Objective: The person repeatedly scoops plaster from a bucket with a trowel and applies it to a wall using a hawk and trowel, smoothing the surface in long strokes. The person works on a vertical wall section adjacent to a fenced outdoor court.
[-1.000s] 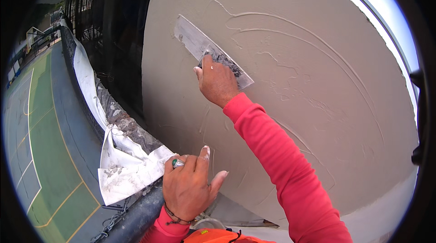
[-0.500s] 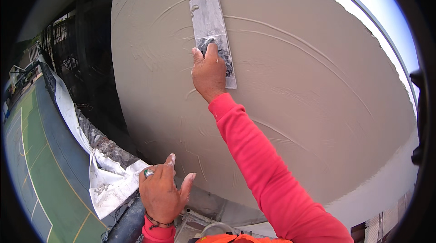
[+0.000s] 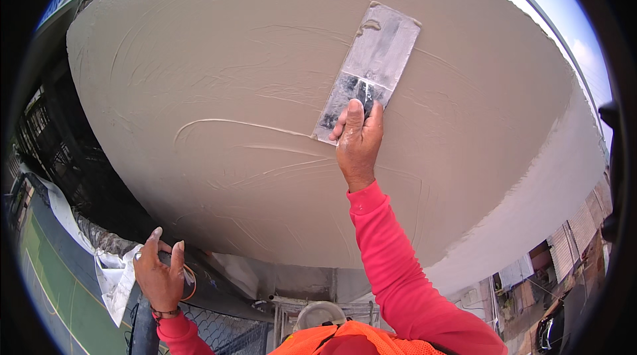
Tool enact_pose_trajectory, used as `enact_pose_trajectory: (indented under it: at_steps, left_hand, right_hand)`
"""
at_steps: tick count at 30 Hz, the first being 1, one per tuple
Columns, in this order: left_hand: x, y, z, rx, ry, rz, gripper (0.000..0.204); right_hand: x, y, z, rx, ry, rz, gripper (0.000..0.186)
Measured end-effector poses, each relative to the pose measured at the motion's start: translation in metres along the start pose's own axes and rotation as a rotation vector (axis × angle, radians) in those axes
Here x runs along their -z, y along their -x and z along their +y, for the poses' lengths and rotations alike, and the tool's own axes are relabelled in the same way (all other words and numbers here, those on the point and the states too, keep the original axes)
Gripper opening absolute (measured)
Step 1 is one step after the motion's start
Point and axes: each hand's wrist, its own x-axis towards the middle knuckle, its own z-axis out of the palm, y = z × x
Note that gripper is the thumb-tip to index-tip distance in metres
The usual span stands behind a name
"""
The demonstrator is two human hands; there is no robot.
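My right hand [image 3: 360, 142] is closed round the dark handle of a plastering trowel [image 3: 383, 46]. The long rectangular blade lies against a broad wall [image 3: 232, 103] coated in wet grey-brown plaster, its top leaning right. A small blob of plaster clings near the upper end of the blade. Curved ridges run across the coating, one of them reaching the blade's lower left corner. At the lower left, my left hand [image 3: 161, 277] is empty, thumb and fingers apart, beside a crumpled white sheet [image 3: 116, 282]. Whether its palm rests on anything is hidden.
Wire mesh [image 3: 222, 335] and a dark post [image 3: 142, 325] stand by my left forearm. A round pale bucket [image 3: 321, 314] sits low in front of me. Far below lie a green court [image 3: 63, 295] and, at right, rooftops [image 3: 564, 249]. Paler wall [image 3: 491, 242] borders the plaster.
The trowel has swept right across the wall, and its top has tipped from left to right. My left hand appears further left. The whole view has shifted and shows more wall at left.
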Motion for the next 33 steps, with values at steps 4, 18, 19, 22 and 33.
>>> enact_pose_trajectory:
  at_steps: [4, 18, 19, 22, 33]
  left_hand:
    - [-0.005, 0.007, 0.005, 0.056, -0.032, -0.019, 0.042]
    - [-0.01, 0.02, 0.015, -0.139, -0.342, 0.114, 0.036]
    - [-0.011, 0.033, 0.025, -0.312, -0.422, 0.236, 0.037]
    - [-0.037, 0.116, 0.064, -0.23, -0.223, 0.094, 0.04]
    - [-0.14, 0.429, 0.165, 0.816, 0.762, -0.656, 0.034]
  right_hand:
    - [0.096, -0.001, -0.006, -0.027, -0.037, 0.063, 0.043]
    - [0.358, 0.094, 0.034, -0.142, 0.262, 0.342, 0.041]
    - [0.37, 0.111, 0.033, -0.154, 0.293, 0.313, 0.041]
    - [0.393, 0.171, 0.027, -0.149, 0.549, 0.076, 0.034]
    - [0.335, 0.265, 0.054, 0.036, 0.741, -0.968, 0.026]
